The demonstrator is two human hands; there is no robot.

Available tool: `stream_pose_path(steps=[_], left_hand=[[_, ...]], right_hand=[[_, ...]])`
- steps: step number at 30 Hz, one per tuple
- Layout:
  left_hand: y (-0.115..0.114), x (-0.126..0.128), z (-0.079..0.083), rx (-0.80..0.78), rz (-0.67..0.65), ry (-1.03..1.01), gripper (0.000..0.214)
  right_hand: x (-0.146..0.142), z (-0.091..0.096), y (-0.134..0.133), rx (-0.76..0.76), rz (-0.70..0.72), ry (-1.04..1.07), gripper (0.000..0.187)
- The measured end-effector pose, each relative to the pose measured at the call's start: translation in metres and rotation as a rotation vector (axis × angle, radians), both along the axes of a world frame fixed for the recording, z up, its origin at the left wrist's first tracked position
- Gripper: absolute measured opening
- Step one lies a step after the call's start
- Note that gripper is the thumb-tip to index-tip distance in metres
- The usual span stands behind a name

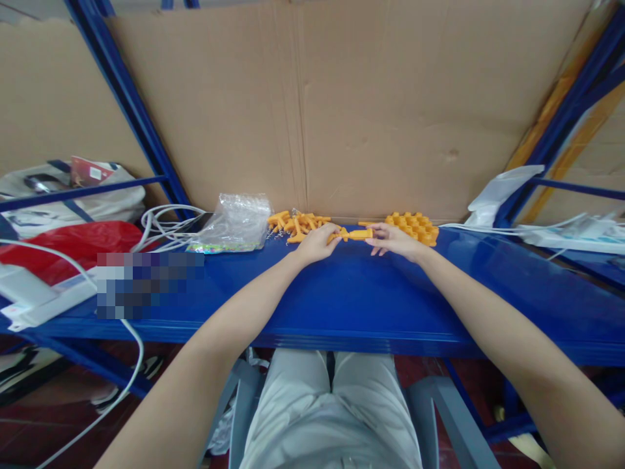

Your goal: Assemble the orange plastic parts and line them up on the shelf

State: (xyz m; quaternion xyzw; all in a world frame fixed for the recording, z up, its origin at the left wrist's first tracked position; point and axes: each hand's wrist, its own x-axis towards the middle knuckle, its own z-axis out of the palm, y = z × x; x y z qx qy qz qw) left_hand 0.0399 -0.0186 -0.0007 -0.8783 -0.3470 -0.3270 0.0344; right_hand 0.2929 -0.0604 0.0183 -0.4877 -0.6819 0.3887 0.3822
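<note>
Both my hands rest at the back of a blue metal shelf (342, 306). Between them lies a small orange plastic piece (355, 234). My left hand (318, 243) is closed on its left end, and my right hand (394, 239) pinches its right end. Just behind my left hand lies a loose pile of orange plastic parts (295, 223). Behind my right hand sits an orange honeycomb-shaped block (414, 227).
A clear plastic bag (234, 223) and coiled white cables (163, 227) lie to the left, beside a red bag (73, 242) and a white device (34, 296). White wrapping and cables (551, 228) lie at the right. Cardboard (371, 104) backs the shelf, between blue uprights.
</note>
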Motion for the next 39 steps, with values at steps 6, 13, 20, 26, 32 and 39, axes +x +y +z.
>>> stream_pose_path(steps=[6, 13, 20, 26, 32, 39], left_hand=[[-0.005, 0.0, 0.001, 0.027, -0.021, 0.007, 0.014], [-0.003, 0.0, 0.0, 0.044, -0.026, 0.003, 0.015], [0.002, -0.004, 0.0, 0.045, -0.006, 0.003, 0.014], [-0.005, -0.002, 0.002, 0.062, -0.028, 0.008, 0.016], [-0.003, -0.001, -0.001, 0.073, -0.027, 0.011, 0.015], [-0.002, 0.0, -0.001, 0.057, -0.022, 0.015, 0.014]], right_hand=[[0.0, 0.0, 0.002, 0.036, 0.032, -0.011, 0.036], [-0.007, 0.004, -0.005, -0.096, -0.021, -0.029, 0.058], [-0.005, 0.003, -0.002, 0.01, -0.017, -0.008, 0.024], [-0.012, 0.006, -0.008, -0.116, -0.016, 0.078, 0.041], [-0.021, 0.009, -0.014, -0.183, -0.123, 0.074, 0.053], [-0.02, 0.008, -0.012, -0.226, -0.129, 0.053, 0.051]])
